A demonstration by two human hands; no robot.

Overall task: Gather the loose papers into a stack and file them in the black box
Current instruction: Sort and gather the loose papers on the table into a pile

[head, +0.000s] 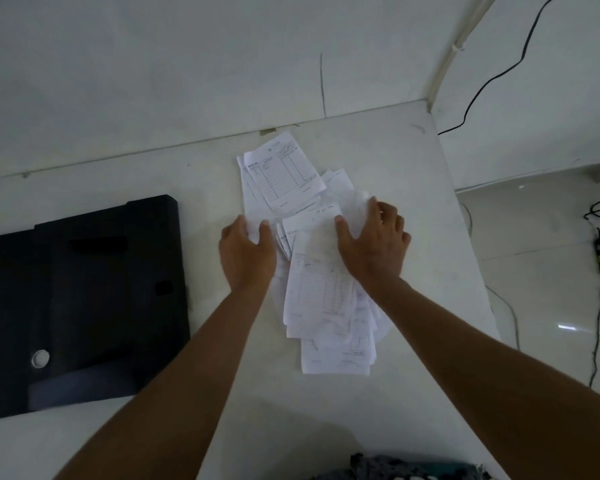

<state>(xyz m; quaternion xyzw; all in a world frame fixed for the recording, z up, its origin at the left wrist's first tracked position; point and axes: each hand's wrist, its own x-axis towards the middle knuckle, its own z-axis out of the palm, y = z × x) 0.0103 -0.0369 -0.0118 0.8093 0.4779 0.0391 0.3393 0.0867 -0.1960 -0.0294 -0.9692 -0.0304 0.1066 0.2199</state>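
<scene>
My left hand and right hand, both half-open, press on the loose white printed papers fanned over the white worktop. Squeezed unevenly, thin sheets could crumple or slide off the near edge, away from the flat black box lying at my left.

I am looking at loose white papers, printed with ruled form tables, lying fanned in an untidy, overlapping heap on the table, some sheets angled toward the far edge and others trailing toward me. The black box is lying flat just beside them, to their left, apart from the heap.
</scene>
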